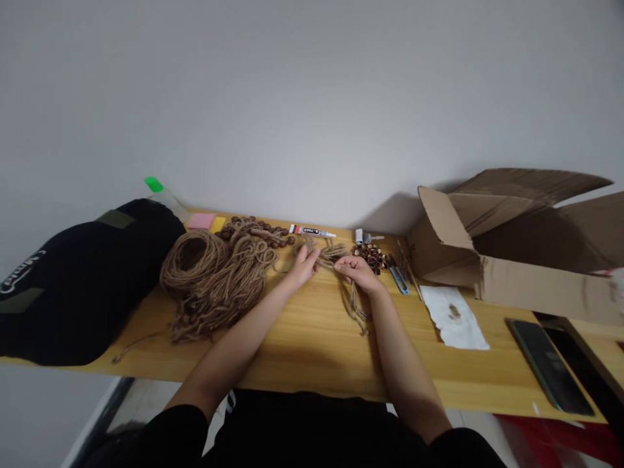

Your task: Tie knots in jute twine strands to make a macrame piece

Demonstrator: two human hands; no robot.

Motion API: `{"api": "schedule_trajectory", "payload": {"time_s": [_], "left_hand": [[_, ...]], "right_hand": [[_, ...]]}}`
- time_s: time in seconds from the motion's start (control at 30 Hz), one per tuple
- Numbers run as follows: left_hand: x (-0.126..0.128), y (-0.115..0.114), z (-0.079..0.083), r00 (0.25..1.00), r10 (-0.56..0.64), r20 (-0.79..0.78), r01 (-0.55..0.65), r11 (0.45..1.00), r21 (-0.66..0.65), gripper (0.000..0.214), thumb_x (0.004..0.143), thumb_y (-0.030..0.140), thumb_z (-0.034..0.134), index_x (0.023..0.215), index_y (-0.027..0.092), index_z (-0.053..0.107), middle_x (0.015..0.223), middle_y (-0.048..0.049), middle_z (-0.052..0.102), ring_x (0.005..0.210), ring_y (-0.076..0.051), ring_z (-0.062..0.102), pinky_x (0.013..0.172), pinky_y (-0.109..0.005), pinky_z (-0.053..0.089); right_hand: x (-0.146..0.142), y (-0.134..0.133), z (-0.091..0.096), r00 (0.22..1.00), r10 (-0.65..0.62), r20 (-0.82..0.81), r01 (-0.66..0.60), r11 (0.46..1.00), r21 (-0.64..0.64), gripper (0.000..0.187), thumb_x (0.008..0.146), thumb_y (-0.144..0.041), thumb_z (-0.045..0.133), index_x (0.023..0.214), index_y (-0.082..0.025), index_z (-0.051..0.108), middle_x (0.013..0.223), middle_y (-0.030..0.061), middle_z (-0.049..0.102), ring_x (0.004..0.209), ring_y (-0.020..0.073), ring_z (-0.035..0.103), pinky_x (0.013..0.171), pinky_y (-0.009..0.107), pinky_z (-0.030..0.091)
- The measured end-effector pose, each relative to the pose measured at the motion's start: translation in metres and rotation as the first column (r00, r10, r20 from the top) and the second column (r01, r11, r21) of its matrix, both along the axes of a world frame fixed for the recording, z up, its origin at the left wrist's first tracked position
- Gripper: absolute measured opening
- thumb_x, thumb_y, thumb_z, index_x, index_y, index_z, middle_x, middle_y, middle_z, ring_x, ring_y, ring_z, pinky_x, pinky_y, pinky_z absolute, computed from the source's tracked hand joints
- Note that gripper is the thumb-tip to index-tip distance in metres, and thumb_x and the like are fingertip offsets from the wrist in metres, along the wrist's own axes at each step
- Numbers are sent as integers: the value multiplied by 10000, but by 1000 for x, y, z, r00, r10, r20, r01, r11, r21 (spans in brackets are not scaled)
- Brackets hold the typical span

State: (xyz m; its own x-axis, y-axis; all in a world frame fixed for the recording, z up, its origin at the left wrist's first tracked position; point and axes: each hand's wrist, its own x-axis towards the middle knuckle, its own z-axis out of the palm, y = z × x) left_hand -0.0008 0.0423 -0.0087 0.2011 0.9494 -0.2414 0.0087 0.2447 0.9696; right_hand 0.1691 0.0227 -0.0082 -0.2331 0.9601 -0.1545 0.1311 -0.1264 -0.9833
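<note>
Brown twine cords (pixel 331 255) run between my two hands over the middle of the wooden table. My left hand (pixel 305 265) pinches the cords at their left part, fingers closed. My right hand (pixel 358 270) is closed too, thumb and fingertips pressed together on a strand. Loose cord ends (pixel 357 309) hang down from below the right hand onto the wood. Just right of that hand lies a pile of small dark brown beads or shell pieces (pixel 373 258). Blue thread snips (pixel 400 278) rest beside the pile. A glue tube (pixel 312 231) lies behind the cords.
Left of my arms are a twine coil (pixel 195 260), a heap of twine (pixel 224 292) and large brown beads (pixel 273 233). A black bag (pixel 92 279) stands far left. Rightward are stained white paper (pixel 455 318), an open cardboard box (pixel 546 283) and a phone (pixel 550 367).
</note>
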Motion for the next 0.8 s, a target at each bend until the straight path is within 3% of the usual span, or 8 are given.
{"api": "schedule_trajectory", "payload": {"time_s": [0.17, 0.37, 0.47, 0.53, 0.6, 0.67, 0.73, 0.8], "left_hand": [[-5, 2, 7, 996, -18, 87, 26, 995, -97, 337, 880, 408, 461, 1126, 180, 434, 486, 94, 424, 315, -21, 312, 337, -141, 197], [-7, 6, -1, 993, -113, 32, 115, 992, -48, 320, 889, 445, 392, 891, 147, 506, 479, 70, 451, 307, -39, 356, 333, -149, 247], [-7, 0, -6, 965, -226, -132, 237, 969, 72, 359, 888, 436, 371, 784, 136, 540, 518, 37, 493, 354, -58, 403, 373, -174, 310], [-7, -7, -6, 919, -245, -308, 323, 917, 235, 347, 880, 418, 385, 751, 147, 561, 576, 10, 546, 442, -85, 473, 452, -198, 376], [-6, -16, -1, 842, -186, -506, 414, 824, 386, 278, 858, 375, 444, 736, 164, 578, 663, -21, 604, 584, -127, 548, 568, -229, 426], [-5, -24, 5, 744, -98, -661, 483, 762, 431, 191, 838, 310, 488, 756, 172, 592, 765, -53, 644, 715, -169, 585, 668, -259, 440], [-2, -29, 10, 680, -33, -732, 489, 764, 420, 149, 841, 257, 480, 836, 170, 601, 860, -81, 658, 782, -194, 599, 716, -281, 442], [2, -30, 12, 666, 5, -746, 466, 778, 421, 162, 851, 240, 466, 902, 161, 598, 898, -95, 656, 809, -204, 604, 734, -291, 443]], "right_hand": [[-2, 0, -2, 999, -35, -11, 35, 999, 5, 309, 638, -440, 676, 683, -143, 605, 385, -74, 413, 360, 50, 310, 404, 205, 189], [-3, 1, -3, 993, -106, -47, 106, 994, 4, 347, 624, -480, 687, 688, -150, 601, 379, -82, 390, 357, 44, 289, 398, 200, 171], [-4, 1, -3, 988, -136, -73, 136, 991, 0, 367, 602, -495, 700, 676, -151, 596, 394, -76, 413, 356, 42, 301, 394, 200, 170], [-5, 2, -3, 984, -152, -91, 153, 988, 0, 368, 590, -493, 707, 665, -150, 594, 398, -72, 426, 359, 42, 307, 396, 201, 175], [-6, 3, -4, 980, -166, -106, 167, 986, 7, 363, 588, -487, 710, 654, -149, 595, 394, -69, 427, 361, 43, 308, 400, 202, 180], [-6, 3, -5, 979, -170, -116, 173, 985, 16, 364, 580, -487, 712, 644, -148, 596, 390, -67, 427, 362, 45, 309, 400, 203, 180], [-6, 3, -5, 978, -168, -122, 171, 985, 20, 370, 573, -492, 713, 640, -148, 595, 386, -68, 424, 359, 46, 304, 397, 202, 176], [-6, 2, -5, 978, -164, -129, 167, 986, 20, 374, 571, -495, 712, 643, -147, 594, 383, -72, 419, 358, 43, 296, 397, 200, 175]]}}
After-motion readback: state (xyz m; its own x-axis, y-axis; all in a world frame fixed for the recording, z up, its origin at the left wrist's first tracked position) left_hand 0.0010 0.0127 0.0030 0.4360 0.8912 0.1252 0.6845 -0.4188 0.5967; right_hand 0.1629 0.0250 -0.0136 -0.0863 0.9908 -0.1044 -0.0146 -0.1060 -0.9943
